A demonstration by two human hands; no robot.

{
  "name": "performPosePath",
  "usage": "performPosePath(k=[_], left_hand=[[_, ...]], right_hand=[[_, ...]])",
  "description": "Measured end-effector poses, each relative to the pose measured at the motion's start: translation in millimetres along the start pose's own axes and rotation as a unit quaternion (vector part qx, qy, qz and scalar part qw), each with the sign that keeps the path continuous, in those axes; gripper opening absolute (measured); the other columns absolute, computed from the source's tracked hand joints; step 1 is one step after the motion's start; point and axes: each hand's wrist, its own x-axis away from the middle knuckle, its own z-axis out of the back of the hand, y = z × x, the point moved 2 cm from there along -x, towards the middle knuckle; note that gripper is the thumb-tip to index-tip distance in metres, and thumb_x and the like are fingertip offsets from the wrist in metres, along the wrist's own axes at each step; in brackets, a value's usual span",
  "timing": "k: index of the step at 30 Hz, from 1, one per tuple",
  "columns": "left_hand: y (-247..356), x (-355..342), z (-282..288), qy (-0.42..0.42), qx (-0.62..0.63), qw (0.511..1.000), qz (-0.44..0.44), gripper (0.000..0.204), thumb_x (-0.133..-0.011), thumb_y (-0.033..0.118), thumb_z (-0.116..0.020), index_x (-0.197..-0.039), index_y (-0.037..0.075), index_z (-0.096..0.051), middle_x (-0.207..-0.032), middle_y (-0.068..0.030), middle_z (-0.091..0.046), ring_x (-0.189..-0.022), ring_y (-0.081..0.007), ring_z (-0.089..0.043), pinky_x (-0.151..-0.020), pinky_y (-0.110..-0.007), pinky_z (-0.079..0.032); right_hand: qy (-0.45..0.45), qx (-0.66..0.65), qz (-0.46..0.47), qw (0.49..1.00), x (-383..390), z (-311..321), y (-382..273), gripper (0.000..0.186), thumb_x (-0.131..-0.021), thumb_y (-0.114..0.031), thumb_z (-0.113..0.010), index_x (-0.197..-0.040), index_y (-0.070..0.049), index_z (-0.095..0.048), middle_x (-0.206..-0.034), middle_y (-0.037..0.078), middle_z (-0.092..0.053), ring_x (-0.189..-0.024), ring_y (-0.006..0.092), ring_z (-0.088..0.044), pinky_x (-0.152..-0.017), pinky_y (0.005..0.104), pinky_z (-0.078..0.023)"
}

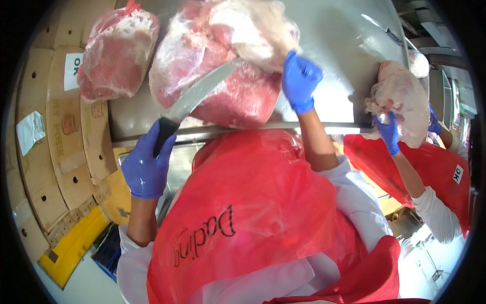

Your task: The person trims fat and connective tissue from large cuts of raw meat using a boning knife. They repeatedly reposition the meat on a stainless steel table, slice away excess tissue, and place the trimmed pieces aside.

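At 9 to 10 o'clock, brown cardboard boxes (pixel 66 121) line the edge. At 10 o'clock a smaller oval piece of raw red meat (pixel 119 61), with red material at its top, rests partly over the steel table.

At 9 o'clock the left hand (pixel 146 169), in a blue glove, has its fingers wrapped around the black handle of a broad-bladed steel knife (pixel 198 90). The blade points toward 1 o'clock, over a large, pink-and-white piece of raw meat (pixel 238 99) on the shiny grey steel table (pixel 344 76), at 11 to 12 o'clock; whether the edge is cutting in, I cannot tell.

At 1 o'clock the right hand (pixel 302 81), also blue-gloved, has its fingers closed on the pale fatty edge of that large piece.

Below, at 6 o'clock, is the wearer's red plastic apron (pixel 243 202). Between 2 and 3 o'clock, a co-worker's blue-gloved hands (pixel 388 133) hold a pale, fat-covered piece of meat (pixel 407 96).
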Motion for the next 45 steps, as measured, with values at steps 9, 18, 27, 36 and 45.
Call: performPosePath(k=[9,18,27,36,45], left_hand=[[-85,-67,22,-0.093,-0.078,0.984,-0.129,0.053,-0.086,0.033,-0.077,-0.135,0.017,-0.065,-0.095,-0.0138,-0.068,-0.083,-0.0342,-0.066,-0.075,-0.044,-0.052],[-91,-92,22,-0.065,-0.028,0.983,-0.17,0.049,-0.084,0.032,-0.078,-0.129,0.014,-0.068,-0.101,-0.0149,-0.07,-0.086,-0.035,-0.068,-0.078,-0.043,-0.053],[-108,-91,13,-0.051,-0.044,0.98,-0.187,0.051,-0.084,0.036,-0.078,-0.13,0.015,-0.068,-0.105,-0.0133,-0.071,-0.087,-0.035,-0.068,-0.08,-0.043,-0.053],[-113,-95,10,-0.057,-0.047,0.981,-0.177,0.051,-0.083,0.038,-0.078,-0.129,0.017,-0.068,-0.105,-0.0123,-0.072,-0.088,-0.0344,-0.068,-0.079,-0.042,-0.053],[-166,-91,29,-0.093,0.029,0.987,-0.128,0.042,-0.088,0.019,-0.078,-0.125,0.002,-0.068,-0.115,-0.0159,-0.073,-0.102,-0.0285,-0.071,-0.091,-0.037,-0.054]], right_hand=[[-0.243,-0.009,0.067,0.968,2,47,-56,0.018,-0.087,-0.006,-0.074,-0.074,-0.002,-0.063,-0.061,0.007,-0.051,-0.052,0.017,-0.047,-0.051,0.0334,-0.038],[-0.307,0.29,0.382,0.822,-129,-59,92,0.067,-0.092,-0.052,-0.069,-0.136,-0.004,-0.057,-0.13,0.022,-0.064,-0.104,0.0348,-0.068,-0.09,0.0451,-0.054],[-0.379,0.454,0.084,0.802,-105,-65,14,0.034,-0.098,-0.03,-0.055,-0.122,-0.005,-0.058,-0.106,0.02,-0.072,-0.094,0.04,-0.071,-0.081,0.0472,-0.057],[-0.402,0.361,0.221,0.811,-127,-58,42,0.034,-0.101,-0.03,-0.055,-0.111,-0.002,-0.071,-0.103,0.018,-0.073,-0.088,0.0292,-0.071,-0.078,0.0458,-0.054],[-0.297,0.254,0.143,0.909,-69,6,31,0.021,-0.096,-0.017,-0.06,-0.112,-0.004,-0.065,-0.091,0.024,-0.068,-0.081,0.0453,-0.066,-0.071,0.046,-0.055]])
